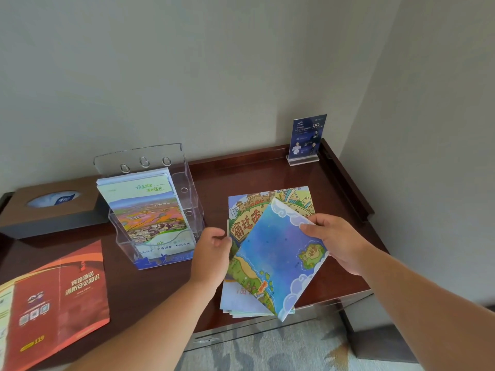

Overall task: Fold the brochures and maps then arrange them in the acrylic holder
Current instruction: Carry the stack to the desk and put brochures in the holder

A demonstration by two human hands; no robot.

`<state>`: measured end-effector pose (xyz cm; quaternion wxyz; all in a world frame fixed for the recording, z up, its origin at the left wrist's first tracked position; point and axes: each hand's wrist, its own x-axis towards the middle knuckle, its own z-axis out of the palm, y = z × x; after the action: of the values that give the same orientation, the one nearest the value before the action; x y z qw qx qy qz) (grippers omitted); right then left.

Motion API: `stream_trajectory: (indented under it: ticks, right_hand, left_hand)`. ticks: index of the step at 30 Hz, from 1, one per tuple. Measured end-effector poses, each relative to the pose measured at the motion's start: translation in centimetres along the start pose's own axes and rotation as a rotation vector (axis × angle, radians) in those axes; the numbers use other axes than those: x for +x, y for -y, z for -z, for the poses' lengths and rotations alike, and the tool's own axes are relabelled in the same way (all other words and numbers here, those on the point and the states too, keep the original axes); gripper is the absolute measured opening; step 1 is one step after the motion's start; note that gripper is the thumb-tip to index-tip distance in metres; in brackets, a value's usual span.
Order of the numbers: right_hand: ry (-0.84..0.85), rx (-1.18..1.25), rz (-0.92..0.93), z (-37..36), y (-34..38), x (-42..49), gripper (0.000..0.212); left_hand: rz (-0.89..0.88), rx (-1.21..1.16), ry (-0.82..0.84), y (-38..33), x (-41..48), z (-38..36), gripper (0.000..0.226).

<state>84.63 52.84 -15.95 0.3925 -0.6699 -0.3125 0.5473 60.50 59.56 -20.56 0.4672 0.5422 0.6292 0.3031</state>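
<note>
Paper lies nearest us: a red, unfolded fire-safety brochure [67,290] flat on the dark wooden desk [241,172] at near left, untouched. Just beyond, our left hand [211,253] curls its fingers on the left edge of a blue cartoon map sheet [276,250], while our right hand [334,242] pinches its upper right corner, holding it tilted over a pile of matching illustrated maps [267,202]. We judge folding to be the step in hand; the next move calls for bringing the edges together squarely and pressing a crease. Farther back stands the clear acrylic holder [187,199], already carrying a stack of green landscape brochures [150,215]. Behind it sits a brown tissue box [53,207], and far right a blue sign in a clear stand [305,137].
</note>
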Motion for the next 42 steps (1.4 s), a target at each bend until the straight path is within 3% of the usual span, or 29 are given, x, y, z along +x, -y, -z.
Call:
stream_trajectory:
  ticks: [2,4,7,9,15,20,27,32,35,39,42]
  right_hand:
    - [-0.006,-0.015,0.007,0.1,-0.1,-0.1,0.018]
    - [-0.011,-0.013,0.013,-0.1,-0.2,-0.2,0.018]
    - [-0.069,-0.058,0.041,-0.6,-0.3,-0.2,0.009]
    - [-0.135,-0.138,0.088,-1.0,-0.3,-0.1,0.004]
    - [-0.276,-0.398,0.178,-1.4,-0.4,0.5,0.009]
    - [-0.361,-0.544,0.146,-1.6,-0.8,0.9,0.014]
    - [-0.317,-0.390,0.097,0.7,-1.7,0.4,0.018]
    - [-0.410,-0.360,0.072,4.5,-2.6,-0.1,0.018]
    - [-0.467,-0.349,0.067,6.0,-3.1,-0.2,0.013]
    - [-0.501,-0.305,0.065,7.6,-3.9,-0.7,0.011]
    - [-0.536,-0.235,0.069,8.6,-4.1,-1.2,0.018]
  left_hand:
    - [0.135,-0.047,0.038,0.2,0.2,-0.3,0.013]
    - [0.247,-0.133,0.087,0.1,0.2,-0.7,0.008]
    - [0.305,-0.177,0.147,-0.1,0.0,-1.1,0.025]
    - [0.338,-0.220,0.148,-0.1,-0.2,-1.1,0.020]
    - [0.324,-0.278,0.137,0.3,-0.2,-1.1,0.010]
    - [0.300,-0.287,0.103,0.3,-0.2,-1.3,0.011]
    - [0.273,-0.304,0.056,0.2,0.0,-0.9,0.018]
    - [0.226,-0.058,0.040,0.7,0.3,-0.6,0.016]
    - [0.163,0.229,0.003,1.2,0.0,-0.8,0.020]
    - [-0.201,0.702,-0.066,1.4,-0.9,-1.2,0.052]
    - [-0.448,0.847,0.140,1.4,-0.8,-2.0,0.062]
